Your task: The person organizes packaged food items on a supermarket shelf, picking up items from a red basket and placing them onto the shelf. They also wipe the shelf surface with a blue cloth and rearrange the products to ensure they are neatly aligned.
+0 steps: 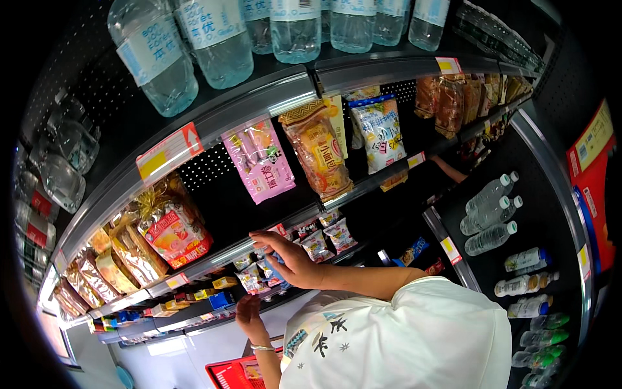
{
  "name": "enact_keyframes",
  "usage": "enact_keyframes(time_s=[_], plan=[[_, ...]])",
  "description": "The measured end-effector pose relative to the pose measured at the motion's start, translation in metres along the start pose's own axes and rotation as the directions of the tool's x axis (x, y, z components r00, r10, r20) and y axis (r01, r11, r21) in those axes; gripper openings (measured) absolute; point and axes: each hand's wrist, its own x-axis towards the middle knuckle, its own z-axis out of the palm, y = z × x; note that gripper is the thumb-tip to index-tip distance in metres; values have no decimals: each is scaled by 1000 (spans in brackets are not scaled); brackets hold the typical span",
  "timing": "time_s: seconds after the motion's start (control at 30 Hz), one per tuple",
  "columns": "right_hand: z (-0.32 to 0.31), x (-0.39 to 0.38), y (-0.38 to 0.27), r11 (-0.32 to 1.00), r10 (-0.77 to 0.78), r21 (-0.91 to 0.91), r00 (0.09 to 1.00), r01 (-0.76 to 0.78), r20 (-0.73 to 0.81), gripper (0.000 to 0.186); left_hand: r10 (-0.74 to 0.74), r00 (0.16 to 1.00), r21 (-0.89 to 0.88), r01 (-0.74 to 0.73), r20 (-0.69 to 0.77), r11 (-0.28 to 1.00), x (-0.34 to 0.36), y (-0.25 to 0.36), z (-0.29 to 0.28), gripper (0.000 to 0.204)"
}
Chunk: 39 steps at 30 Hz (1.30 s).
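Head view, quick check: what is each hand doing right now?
Left hand: reaching up toward the small snack packets; grip cannot be told.
Right hand: open, fingers on the small snack packets.

Hanging pink packet (258, 159), beige neighbour (317, 150)

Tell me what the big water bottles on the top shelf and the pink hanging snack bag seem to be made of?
The water bottles look like clear, thin plastic: you see through them, and their ribbed walls glint. The pink snack bag looks like glossy plastic film, since light reflects off its smooth printed face; whether it has a foil lining cannot be told.
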Motion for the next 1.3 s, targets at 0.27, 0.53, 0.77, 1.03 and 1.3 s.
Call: enact_keyframes(time_s=[0.27, 0.53, 0.77, 1.03, 1.3], plan=[[-44, -11, 15, 994, 61, -74, 978, -77, -202, 51, 25, 997, 45, -28, 75, 999, 18, 18, 20, 23], [-128, -3, 34, 975, 32, -168, 845, -143, -533, 39, 75, 996, 47, -78, 50, 996, 41, 45, 26, 23], [-157, 7, 47, 981, 10, -146, 790, -126, -614, 44, 86, 968, 32, -96, 234, 995, 45, 45, 67, 27], [-194, 26, 81, 983, 59, -100, 772, -157, -633, 37, 43, 919, 128, -100, 392, 987, 58, 56, 119, 35], [-209, 16, 135, 905, 420, 140, 799, -401, -430, 48, 121, 805, 127, -236, 580, 963, 93, 63, 221, 75]])
